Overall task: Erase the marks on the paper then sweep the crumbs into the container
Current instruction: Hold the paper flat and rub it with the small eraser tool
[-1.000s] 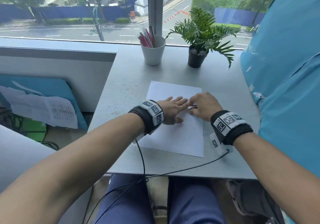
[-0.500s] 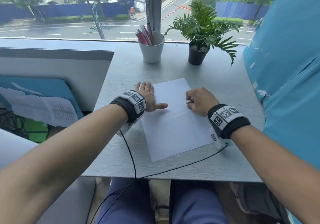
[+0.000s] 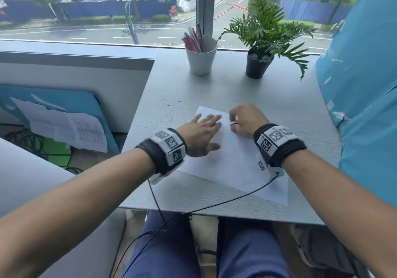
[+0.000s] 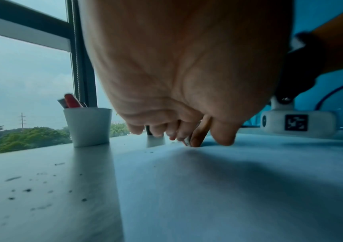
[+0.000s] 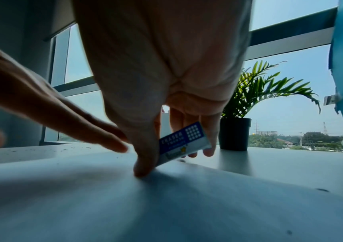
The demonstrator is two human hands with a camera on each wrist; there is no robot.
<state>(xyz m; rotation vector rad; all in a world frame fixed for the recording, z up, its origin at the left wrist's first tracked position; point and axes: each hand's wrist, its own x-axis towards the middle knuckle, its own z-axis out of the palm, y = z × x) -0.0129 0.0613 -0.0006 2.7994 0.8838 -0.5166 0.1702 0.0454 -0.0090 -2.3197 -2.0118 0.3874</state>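
Observation:
A white sheet of paper (image 3: 232, 159) lies skewed on the grey table (image 3: 171, 88). My left hand (image 3: 200, 134) lies flat on the sheet's left part with fingers straight (image 5: 96, 131). My right hand (image 3: 247, 120) pinches a white eraser in a blue sleeve (image 5: 184, 141) between thumb and fingers, its lower end tilted down onto the paper near the far corner. A sliver of the eraser (image 3: 234, 123) shows in the head view. Dark eraser crumbs (image 4: 11, 190) lie scattered on the table left of the paper. No marks are visible on the sheet.
A white cup (image 3: 201, 55) with pens stands at the back of the table, a potted plant (image 3: 258, 62) to its right. A blue padded wall (image 3: 365, 84) runs along the right side. Wrist cables (image 3: 214, 205) hang over the near edge.
The paper has turned so its far corner points away. My left hand moved from the sheet's left edge back onto it, close to the right hand, which still pinches the eraser.

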